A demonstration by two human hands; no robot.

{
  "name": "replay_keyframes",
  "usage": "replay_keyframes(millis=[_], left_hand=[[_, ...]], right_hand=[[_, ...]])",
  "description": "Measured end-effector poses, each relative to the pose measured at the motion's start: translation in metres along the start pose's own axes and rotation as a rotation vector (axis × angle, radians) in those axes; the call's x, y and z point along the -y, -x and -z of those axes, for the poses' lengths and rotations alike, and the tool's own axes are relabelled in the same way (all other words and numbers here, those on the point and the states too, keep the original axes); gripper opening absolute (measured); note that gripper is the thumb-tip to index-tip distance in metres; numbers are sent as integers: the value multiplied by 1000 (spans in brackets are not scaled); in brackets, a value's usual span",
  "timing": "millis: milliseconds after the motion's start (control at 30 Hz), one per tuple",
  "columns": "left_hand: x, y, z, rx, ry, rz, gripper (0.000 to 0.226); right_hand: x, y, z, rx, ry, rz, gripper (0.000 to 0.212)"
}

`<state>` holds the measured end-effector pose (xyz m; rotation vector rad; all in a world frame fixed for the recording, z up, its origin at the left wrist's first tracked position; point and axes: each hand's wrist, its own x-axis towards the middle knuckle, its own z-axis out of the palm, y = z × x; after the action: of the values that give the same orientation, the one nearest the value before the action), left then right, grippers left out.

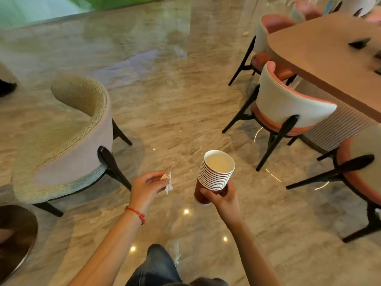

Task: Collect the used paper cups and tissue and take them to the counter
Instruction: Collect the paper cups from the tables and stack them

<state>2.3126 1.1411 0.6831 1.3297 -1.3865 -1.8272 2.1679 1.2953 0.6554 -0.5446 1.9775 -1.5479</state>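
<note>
Right hand (pixel 221 198): fingers wrapped around the lower part of a stack of paper cups, thumb across the near side, palm beneath; held out over the floor at mid-frame.
Stack of paper cups (pixel 214 175): many cups nested one inside another, tilted so the open mouth leans up and away from the person. Outer walls dark red-brown, rolled rims white and layered like ribs down the upper half; the inside of the top cup is pale cream and looks dry. The base pokes out below the fingers.
Left hand (pixel 149 185): fingers curled in, pinching a tissue between thumb and fingertips; level with the cups and apart from them.
Tissue (pixel 168 183): small, white, crumpled, a ragged end hanging below the fingertips.
Left wrist: a red cord bracelet (pixel 137 213) with a knot.
Below the arms: a leg in blue jeans (pixel 156 267) and a light shoe (pixel 174 249) on the floor.
Floor (pixel 165 100): glossy beige marble-look, with small light reflections.
Left side: a beige upholstered armchair (pixel 61 141) on dark legs, back toward the person.
Right side: a wooden table (pixel 325 58) with rounded corner, and white-backed chairs with pink-orange seats (pixel 288 108) tucked along its edge.
Bottom left corner: part of a round dark brown tabletop (pixel 16 230).
</note>
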Motion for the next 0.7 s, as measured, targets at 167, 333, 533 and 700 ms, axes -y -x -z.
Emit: replay_keyframes(millis=[167, 333, 533, 700], left_hand=[[-35, -71, -38, -7, 12, 16, 25], [-57, -139, -80, -28, 28, 33, 25], [-96, -219, -131, -143, 94, 34, 24], [-127, -267, -150, -235, 117, 7, 24]], right_hand=[[16, -82, 10, -7, 2, -7, 53], [29, -173, 21, 33, -2, 0, 57], [53, -294, 33, 131, -2, 40, 57], [78, -376, 27, 236, 29, 51, 56]])
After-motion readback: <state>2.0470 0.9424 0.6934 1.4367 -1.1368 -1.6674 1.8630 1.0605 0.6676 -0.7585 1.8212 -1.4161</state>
